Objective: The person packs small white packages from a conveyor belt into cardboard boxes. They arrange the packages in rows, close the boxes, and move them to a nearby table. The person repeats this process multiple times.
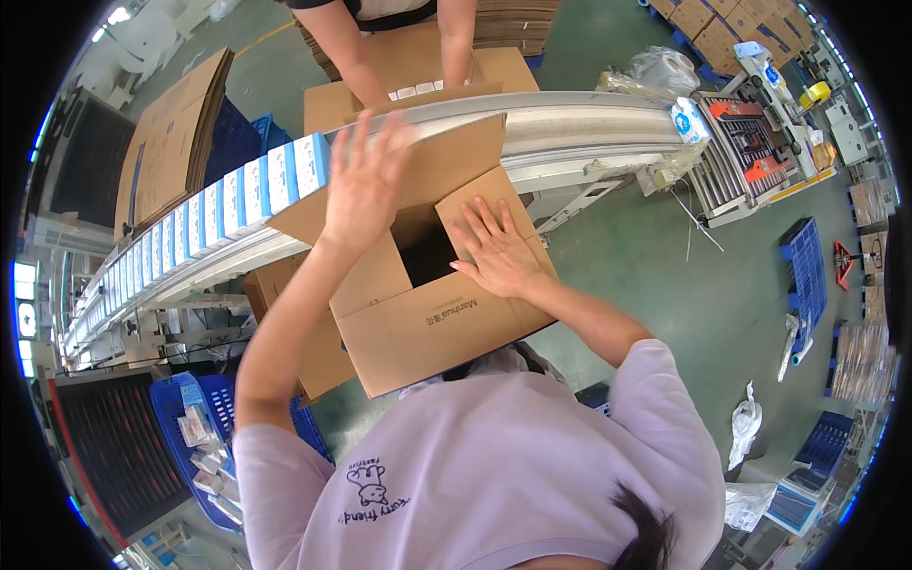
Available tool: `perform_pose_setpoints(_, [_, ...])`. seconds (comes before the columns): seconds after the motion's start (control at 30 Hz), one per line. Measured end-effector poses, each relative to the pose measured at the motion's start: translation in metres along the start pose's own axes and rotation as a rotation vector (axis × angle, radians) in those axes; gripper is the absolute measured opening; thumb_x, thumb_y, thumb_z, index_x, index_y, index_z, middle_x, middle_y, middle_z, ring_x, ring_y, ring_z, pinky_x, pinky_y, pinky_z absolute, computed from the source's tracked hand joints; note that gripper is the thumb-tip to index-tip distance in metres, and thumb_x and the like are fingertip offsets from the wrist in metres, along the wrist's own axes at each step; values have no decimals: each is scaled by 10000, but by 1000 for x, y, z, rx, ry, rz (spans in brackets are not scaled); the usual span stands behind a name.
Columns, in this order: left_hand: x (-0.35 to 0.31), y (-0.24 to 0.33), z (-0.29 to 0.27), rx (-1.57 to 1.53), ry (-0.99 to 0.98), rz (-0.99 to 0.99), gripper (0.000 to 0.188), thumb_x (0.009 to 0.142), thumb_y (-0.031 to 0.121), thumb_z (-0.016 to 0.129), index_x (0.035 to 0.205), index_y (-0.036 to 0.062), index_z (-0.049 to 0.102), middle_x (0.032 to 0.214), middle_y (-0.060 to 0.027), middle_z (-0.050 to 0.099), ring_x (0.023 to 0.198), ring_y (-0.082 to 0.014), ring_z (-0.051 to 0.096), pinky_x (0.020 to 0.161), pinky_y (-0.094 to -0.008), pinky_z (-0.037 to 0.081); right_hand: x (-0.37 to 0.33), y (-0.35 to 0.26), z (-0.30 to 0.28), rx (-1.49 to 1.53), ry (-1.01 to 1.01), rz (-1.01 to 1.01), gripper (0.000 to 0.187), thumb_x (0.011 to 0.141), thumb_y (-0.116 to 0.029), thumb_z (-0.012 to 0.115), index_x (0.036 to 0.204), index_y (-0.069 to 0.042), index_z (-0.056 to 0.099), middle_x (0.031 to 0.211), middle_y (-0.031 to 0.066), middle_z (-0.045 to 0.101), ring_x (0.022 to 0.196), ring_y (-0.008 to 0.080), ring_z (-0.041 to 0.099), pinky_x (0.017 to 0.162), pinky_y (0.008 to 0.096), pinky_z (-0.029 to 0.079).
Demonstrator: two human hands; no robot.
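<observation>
A brown cardboard box (394, 337) stands right in front of me with its top flaps partly folded. Through the gap between the flaps its inside looks dark, and I cannot make out what it holds. My right hand (499, 249) lies flat on the right-hand flap, fingers spread. Above the left side of the box my left hand (366, 180) is raised, its fingers apart and a little blurred, with nothing in it. The far flap (461, 157) slants up behind both hands. To the left of it, blue-and-white packs (283, 176) stand in a row on the conveyor (589, 123).
Across the conveyor, a co-worker's arms (347, 57) reach into another open carton (508, 68). A blue basket (171, 418) with packs sits at lower left. Flattened cardboard (171, 142) leans at far left. A roller stand (750, 142) and blue pallet (806, 275) are at right.
</observation>
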State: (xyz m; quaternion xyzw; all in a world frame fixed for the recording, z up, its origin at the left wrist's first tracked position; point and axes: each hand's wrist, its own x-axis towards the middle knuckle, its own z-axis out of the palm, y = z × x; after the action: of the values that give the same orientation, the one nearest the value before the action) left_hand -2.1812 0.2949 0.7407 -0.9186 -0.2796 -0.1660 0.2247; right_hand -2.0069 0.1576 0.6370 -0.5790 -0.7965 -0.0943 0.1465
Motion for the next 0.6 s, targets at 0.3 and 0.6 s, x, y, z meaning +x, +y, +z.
perform_pose_setpoints(0.3, [-162,54,-3,-551,-305,-388,669,820,255,567,1394,85,268,1464,-113,205,1363,-293,134,1103,-414,116,-7,-1,7,946,-417,905,665,901,-527,335,1333,-22,325,1363,206,337,1280,370,285,1051,420,226])
perform_pose_setpoints(0.6, [-371,-123,3,-2165,-203,-1260,753,882,597,315,1390,47,233,1380,-124,336,1251,-265,342,1040,-397,280,-57,-73,128,1922,-405,1071,572,854,-337,578,1313,-44,400,1217,62,524,1095,163,499,921,307,395])
